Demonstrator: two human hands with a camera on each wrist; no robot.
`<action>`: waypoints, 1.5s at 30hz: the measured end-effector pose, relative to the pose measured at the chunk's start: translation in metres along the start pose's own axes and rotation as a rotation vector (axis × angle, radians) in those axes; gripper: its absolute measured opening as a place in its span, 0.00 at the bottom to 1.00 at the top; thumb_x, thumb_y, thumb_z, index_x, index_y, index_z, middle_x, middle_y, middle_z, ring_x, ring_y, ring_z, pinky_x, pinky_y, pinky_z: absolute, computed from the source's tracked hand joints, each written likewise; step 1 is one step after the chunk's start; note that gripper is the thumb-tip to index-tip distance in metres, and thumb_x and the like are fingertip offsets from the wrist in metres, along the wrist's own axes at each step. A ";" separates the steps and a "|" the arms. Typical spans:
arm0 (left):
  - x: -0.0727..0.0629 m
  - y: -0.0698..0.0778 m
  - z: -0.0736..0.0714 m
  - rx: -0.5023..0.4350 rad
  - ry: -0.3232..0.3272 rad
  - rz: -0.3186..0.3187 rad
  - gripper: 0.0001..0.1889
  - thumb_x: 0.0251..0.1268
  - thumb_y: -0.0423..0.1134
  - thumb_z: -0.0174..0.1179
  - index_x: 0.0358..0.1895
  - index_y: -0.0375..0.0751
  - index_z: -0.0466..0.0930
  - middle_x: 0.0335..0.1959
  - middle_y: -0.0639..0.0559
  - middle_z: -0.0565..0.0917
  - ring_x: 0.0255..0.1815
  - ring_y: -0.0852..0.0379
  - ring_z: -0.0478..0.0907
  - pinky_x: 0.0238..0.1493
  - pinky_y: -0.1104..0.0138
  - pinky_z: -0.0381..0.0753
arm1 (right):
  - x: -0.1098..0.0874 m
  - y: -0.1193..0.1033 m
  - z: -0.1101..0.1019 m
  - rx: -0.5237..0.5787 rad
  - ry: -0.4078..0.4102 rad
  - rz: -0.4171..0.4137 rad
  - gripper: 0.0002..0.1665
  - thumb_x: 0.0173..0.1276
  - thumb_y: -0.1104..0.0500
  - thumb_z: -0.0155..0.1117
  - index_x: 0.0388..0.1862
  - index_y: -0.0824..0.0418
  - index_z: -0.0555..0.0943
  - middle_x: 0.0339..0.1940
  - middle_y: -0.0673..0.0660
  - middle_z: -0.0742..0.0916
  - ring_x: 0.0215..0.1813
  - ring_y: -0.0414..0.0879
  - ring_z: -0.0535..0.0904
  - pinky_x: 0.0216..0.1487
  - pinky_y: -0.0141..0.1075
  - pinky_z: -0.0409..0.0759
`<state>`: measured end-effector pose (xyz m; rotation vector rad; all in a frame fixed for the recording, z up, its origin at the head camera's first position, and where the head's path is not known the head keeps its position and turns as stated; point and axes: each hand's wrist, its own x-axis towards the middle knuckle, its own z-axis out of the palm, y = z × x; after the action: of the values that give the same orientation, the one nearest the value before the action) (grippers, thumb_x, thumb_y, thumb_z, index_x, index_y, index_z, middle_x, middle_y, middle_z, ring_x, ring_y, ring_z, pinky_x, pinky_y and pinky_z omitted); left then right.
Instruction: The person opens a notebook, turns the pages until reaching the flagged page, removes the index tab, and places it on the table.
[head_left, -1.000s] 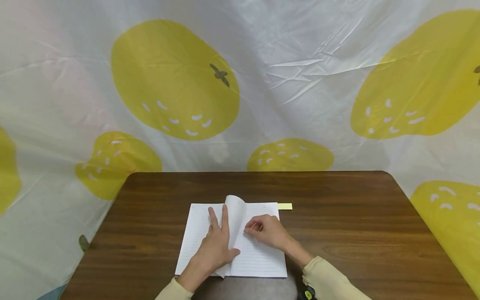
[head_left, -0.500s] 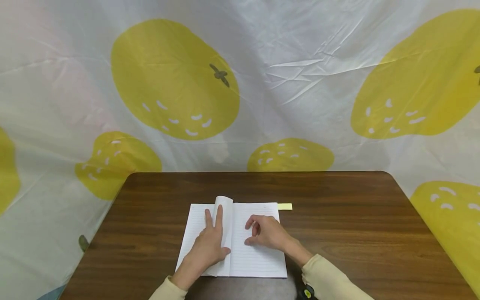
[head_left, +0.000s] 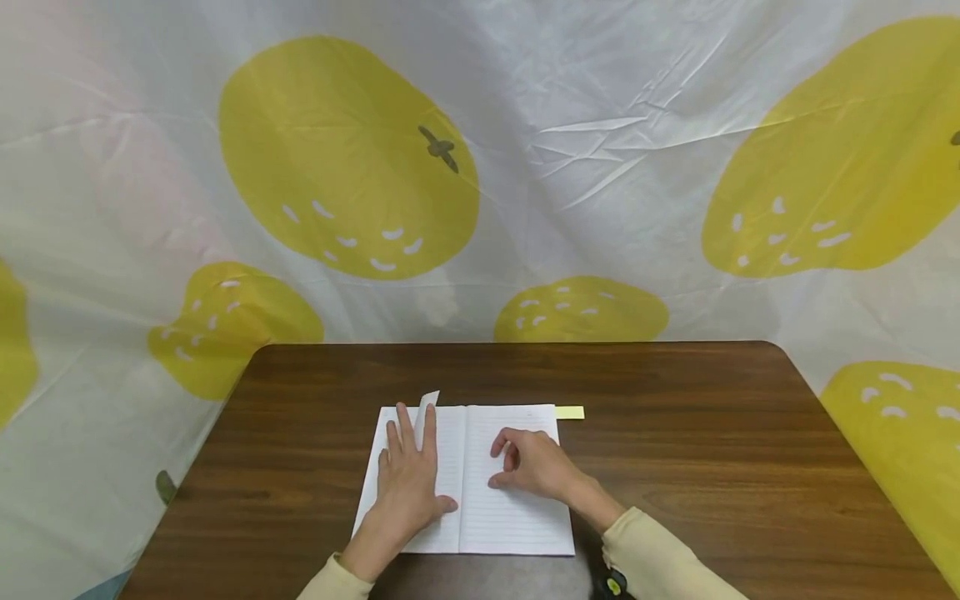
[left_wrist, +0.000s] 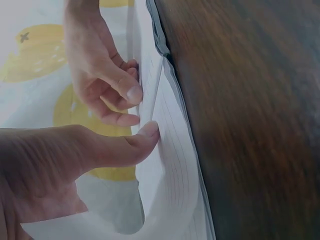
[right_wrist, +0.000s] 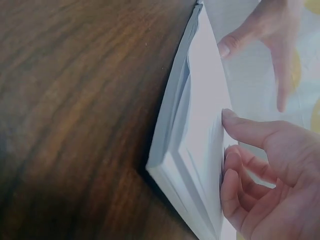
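Note:
An open lined notebook (head_left: pixel 517 517) lies flat on the table. My left hand (head_left: pixel 408 479) rests over its left page with the fingers spread and fairly straight. One page (left_wrist: pixel 175 200) curves beneath that hand, and its raised top corner shows beside the fingers in the head view. In the left wrist view the left thumb (left_wrist: pixel 142 142) touches the paper near the fold. My right hand (head_left: pixel 540 467) is over the right page, fingers loosely curled and holding nothing. Its thumb tip (right_wrist: pixel 229 115) meets the page surface in the right wrist view.
A yellow paper tab (head_left: pixel 570 412) sticks out from the notebook's upper right edge. The brown wooden table (head_left: pixel 712 467) extends around the notebook. Behind it hangs a white cloth (head_left: pixel 585 208) with yellow fruit prints. A black round device (head_left: pixel 615 583) sits by the right sleeve.
The left hand has moved left, carrying the turning page over from the fold toward the left side. Its fingers have spread more. The right hand's fingers have parted from the thumb, then stayed put.

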<state>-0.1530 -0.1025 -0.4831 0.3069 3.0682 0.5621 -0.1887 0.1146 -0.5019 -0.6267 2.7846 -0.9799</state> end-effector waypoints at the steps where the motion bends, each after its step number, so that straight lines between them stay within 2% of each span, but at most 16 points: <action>1: 0.000 0.000 0.000 0.015 0.012 0.003 0.73 0.33 0.47 0.87 0.81 0.36 0.43 0.79 0.20 0.40 0.77 0.19 0.49 0.66 0.31 0.66 | 0.000 0.000 0.000 -0.009 0.003 -0.002 0.20 0.53 0.55 0.83 0.39 0.56 0.82 0.21 0.42 0.79 0.25 0.34 0.72 0.31 0.30 0.71; 6: 0.001 -0.003 0.000 0.101 0.056 0.010 0.75 0.29 0.54 0.87 0.81 0.36 0.44 0.80 0.21 0.42 0.78 0.20 0.50 0.68 0.31 0.64 | 0.007 -0.001 -0.001 -0.111 0.056 -0.003 0.23 0.50 0.51 0.84 0.39 0.57 0.81 0.23 0.44 0.78 0.27 0.37 0.71 0.31 0.31 0.70; 9: 0.001 -0.005 0.000 0.147 0.081 0.026 0.75 0.27 0.56 0.87 0.81 0.36 0.48 0.80 0.21 0.42 0.79 0.22 0.47 0.70 0.28 0.58 | 0.014 0.000 -0.002 -0.164 0.077 0.012 0.27 0.47 0.49 0.86 0.40 0.57 0.80 0.27 0.48 0.78 0.30 0.40 0.71 0.32 0.34 0.70; 13: 0.000 -0.008 0.001 0.194 0.090 0.058 0.72 0.27 0.59 0.86 0.80 0.36 0.52 0.81 0.23 0.40 0.81 0.25 0.42 0.72 0.27 0.48 | 0.021 0.002 -0.004 -0.218 0.082 -0.003 0.33 0.45 0.46 0.87 0.45 0.59 0.80 0.35 0.53 0.80 0.36 0.45 0.74 0.38 0.39 0.75; 16: 0.000 -0.009 0.001 0.197 0.070 0.064 0.70 0.29 0.59 0.85 0.80 0.37 0.54 0.81 0.24 0.40 0.82 0.27 0.41 0.73 0.28 0.46 | 0.027 0.003 -0.006 -0.235 0.087 -0.035 0.38 0.43 0.45 0.87 0.49 0.61 0.81 0.41 0.58 0.80 0.42 0.51 0.74 0.44 0.44 0.75; 20: 0.000 -0.010 0.001 0.176 0.017 0.063 0.65 0.35 0.58 0.83 0.79 0.38 0.57 0.81 0.24 0.42 0.82 0.27 0.43 0.73 0.29 0.49 | 0.032 0.006 -0.009 -0.231 0.073 -0.047 0.42 0.42 0.44 0.88 0.53 0.62 0.81 0.45 0.60 0.78 0.46 0.54 0.71 0.47 0.46 0.72; 26: 0.000 -0.007 -0.002 0.147 -0.107 0.040 0.56 0.44 0.57 0.79 0.77 0.38 0.62 0.80 0.23 0.47 0.80 0.24 0.47 0.72 0.30 0.55 | 0.039 0.010 -0.015 -0.234 -0.017 -0.028 0.53 0.42 0.40 0.87 0.65 0.62 0.77 0.56 0.65 0.76 0.53 0.58 0.69 0.53 0.48 0.68; 32: 0.002 0.000 -0.004 0.123 -0.192 0.030 0.50 0.50 0.52 0.77 0.76 0.40 0.65 0.78 0.23 0.55 0.76 0.22 0.56 0.63 0.28 0.66 | 0.043 0.010 -0.018 -0.240 -0.074 0.015 0.58 0.43 0.39 0.86 0.70 0.63 0.74 0.66 0.68 0.71 0.63 0.63 0.65 0.57 0.53 0.65; 37: 0.002 -0.002 -0.006 0.076 -0.231 0.018 0.46 0.52 0.51 0.75 0.74 0.38 0.67 0.74 0.22 0.63 0.70 0.20 0.65 0.55 0.32 0.76 | 0.044 0.006 -0.019 -0.248 -0.101 0.033 0.59 0.45 0.39 0.85 0.73 0.62 0.72 0.70 0.69 0.70 0.66 0.65 0.65 0.59 0.54 0.65; 45: 0.004 -0.008 -0.006 -0.019 -0.242 0.034 0.44 0.53 0.49 0.75 0.73 0.35 0.67 0.73 0.19 0.62 0.69 0.16 0.64 0.55 0.31 0.76 | 0.038 0.002 -0.018 -0.329 -0.085 0.001 0.57 0.48 0.37 0.83 0.73 0.61 0.72 0.69 0.69 0.73 0.64 0.65 0.68 0.62 0.57 0.66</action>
<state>-0.1586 -0.1112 -0.4805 0.3957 2.8281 0.5127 -0.2283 0.1104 -0.4878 -0.6870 2.8900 -0.4825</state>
